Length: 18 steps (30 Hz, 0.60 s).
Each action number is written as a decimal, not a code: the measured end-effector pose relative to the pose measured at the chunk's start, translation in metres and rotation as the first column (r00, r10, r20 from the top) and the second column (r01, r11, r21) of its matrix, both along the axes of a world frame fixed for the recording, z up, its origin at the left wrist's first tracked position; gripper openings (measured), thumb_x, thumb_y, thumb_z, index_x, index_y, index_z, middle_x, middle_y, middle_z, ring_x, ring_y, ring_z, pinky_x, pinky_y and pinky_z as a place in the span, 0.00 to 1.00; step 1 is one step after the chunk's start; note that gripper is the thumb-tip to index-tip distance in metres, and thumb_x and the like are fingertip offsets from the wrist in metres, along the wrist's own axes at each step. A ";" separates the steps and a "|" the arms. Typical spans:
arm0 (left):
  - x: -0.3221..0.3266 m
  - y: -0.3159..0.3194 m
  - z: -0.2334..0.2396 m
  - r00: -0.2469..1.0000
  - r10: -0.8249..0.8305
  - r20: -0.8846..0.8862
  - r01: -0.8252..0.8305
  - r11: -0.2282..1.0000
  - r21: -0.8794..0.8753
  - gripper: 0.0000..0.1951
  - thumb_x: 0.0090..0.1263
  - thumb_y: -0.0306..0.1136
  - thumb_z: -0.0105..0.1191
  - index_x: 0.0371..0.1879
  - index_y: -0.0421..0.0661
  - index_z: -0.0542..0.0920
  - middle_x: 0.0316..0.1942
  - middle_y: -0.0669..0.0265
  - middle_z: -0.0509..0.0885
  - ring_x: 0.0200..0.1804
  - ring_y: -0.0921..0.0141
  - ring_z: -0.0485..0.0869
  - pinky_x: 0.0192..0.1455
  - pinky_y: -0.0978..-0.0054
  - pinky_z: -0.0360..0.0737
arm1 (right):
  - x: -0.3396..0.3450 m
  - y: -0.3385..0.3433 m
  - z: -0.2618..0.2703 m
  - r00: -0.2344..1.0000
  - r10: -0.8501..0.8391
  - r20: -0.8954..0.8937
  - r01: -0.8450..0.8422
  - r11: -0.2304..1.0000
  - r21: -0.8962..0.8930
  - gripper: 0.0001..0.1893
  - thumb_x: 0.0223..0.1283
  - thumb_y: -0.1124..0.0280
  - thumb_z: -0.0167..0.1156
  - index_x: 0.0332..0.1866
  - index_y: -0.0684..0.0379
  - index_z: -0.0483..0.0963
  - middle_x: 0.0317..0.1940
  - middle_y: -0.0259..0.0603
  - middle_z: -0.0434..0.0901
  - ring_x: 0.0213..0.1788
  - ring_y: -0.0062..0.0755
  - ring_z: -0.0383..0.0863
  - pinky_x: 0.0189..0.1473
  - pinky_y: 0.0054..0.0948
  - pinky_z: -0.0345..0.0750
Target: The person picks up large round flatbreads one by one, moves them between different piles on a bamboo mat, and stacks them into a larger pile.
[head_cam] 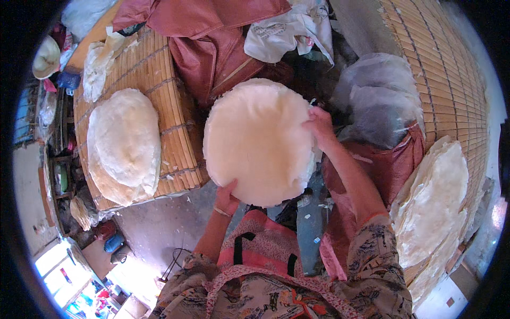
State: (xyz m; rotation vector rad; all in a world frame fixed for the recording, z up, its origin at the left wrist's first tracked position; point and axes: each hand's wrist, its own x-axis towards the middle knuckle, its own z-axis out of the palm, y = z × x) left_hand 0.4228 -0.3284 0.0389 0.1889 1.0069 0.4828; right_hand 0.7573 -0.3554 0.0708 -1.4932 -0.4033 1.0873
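Both my hands hold a round stack of thin, cream-coloured flatbread-like sheets in front of my body. My left hand grips its lower left edge, with the thumb on top and the fingers hidden beneath. My right hand grips the upper right edge. The top sheet is smooth, slightly wrinkled near the far rim. A mound of similar pale sheets lies on a slatted bamboo mat to the left. More large, ragged sheets are piled at the right.
A dark red cover and a white printed sack lie beyond the stack. Right of my right hand stands a red bag with a clear plastic liner, beside another slatted bamboo mat. A cluttered shelf lines the far left.
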 end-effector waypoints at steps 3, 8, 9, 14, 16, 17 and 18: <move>0.005 -0.007 0.062 0.995 0.044 -0.084 -0.031 0.988 0.153 0.22 0.58 0.24 0.49 0.53 0.43 0.63 0.49 0.59 0.72 0.51 0.62 0.71 0.53 0.59 0.70 | -0.006 0.039 0.064 0.838 0.270 0.474 -0.339 0.938 0.066 0.12 0.33 0.83 0.57 0.30 0.63 0.70 0.26 0.32 0.73 0.30 0.20 0.72 0.34 0.21 0.70; 0.007 -0.028 0.113 0.984 0.180 -0.014 -0.178 0.982 0.056 0.22 0.58 0.21 0.47 0.53 0.44 0.64 0.49 0.60 0.72 0.50 0.64 0.73 0.52 0.62 0.72 | 0.032 0.076 0.124 0.769 0.522 0.370 -0.592 0.799 0.103 0.14 0.39 0.81 0.56 0.37 0.62 0.69 0.30 0.33 0.76 0.33 0.17 0.74 0.37 0.18 0.71; 0.009 -0.033 0.111 0.981 0.194 0.011 -0.194 0.981 0.007 0.22 0.58 0.21 0.47 0.54 0.44 0.63 0.49 0.60 0.72 0.50 0.64 0.73 0.52 0.61 0.72 | 0.039 0.076 0.116 0.807 0.498 0.317 -0.551 0.828 0.103 0.14 0.39 0.81 0.55 0.37 0.62 0.69 0.30 0.34 0.76 0.32 0.18 0.74 0.36 0.19 0.71; 0.022 -0.063 -0.016 0.958 0.266 0.103 -0.237 0.944 -0.228 0.20 0.60 0.22 0.46 0.53 0.46 0.64 0.50 0.60 0.71 0.53 0.63 0.70 0.54 0.59 0.69 | 0.060 0.055 -0.027 0.905 0.350 0.242 -0.356 0.934 -0.022 0.14 0.35 0.82 0.55 0.34 0.61 0.72 0.26 0.36 0.76 0.27 0.21 0.74 0.31 0.22 0.71; 0.035 -0.068 -0.043 0.942 0.308 0.136 -0.259 0.921 -0.291 0.20 0.60 0.22 0.46 0.52 0.46 0.64 0.51 0.60 0.70 0.54 0.63 0.69 0.55 0.59 0.69 | 0.064 0.054 -0.067 0.918 0.301 0.258 -0.283 0.953 -0.108 0.13 0.34 0.81 0.56 0.32 0.61 0.73 0.24 0.37 0.76 0.25 0.22 0.74 0.28 0.23 0.71; 0.036 -0.069 -0.050 0.940 0.312 0.137 -0.255 0.911 -0.325 0.19 0.61 0.23 0.47 0.52 0.45 0.64 0.51 0.59 0.70 0.54 0.63 0.68 0.55 0.58 0.68 | 0.067 0.053 -0.082 0.928 0.276 0.250 -0.243 0.958 -0.155 0.13 0.33 0.81 0.56 0.32 0.61 0.73 0.23 0.38 0.76 0.25 0.23 0.74 0.28 0.24 0.71; 0.035 -0.070 -0.048 0.939 0.318 0.129 -0.255 0.900 -0.354 0.19 0.61 0.25 0.47 0.52 0.45 0.64 0.52 0.59 0.70 0.55 0.62 0.68 0.56 0.56 0.67 | 0.067 0.053 -0.090 0.939 0.252 0.235 -0.208 0.958 -0.198 0.13 0.33 0.81 0.55 0.32 0.61 0.73 0.23 0.39 0.76 0.25 0.24 0.74 0.28 0.25 0.71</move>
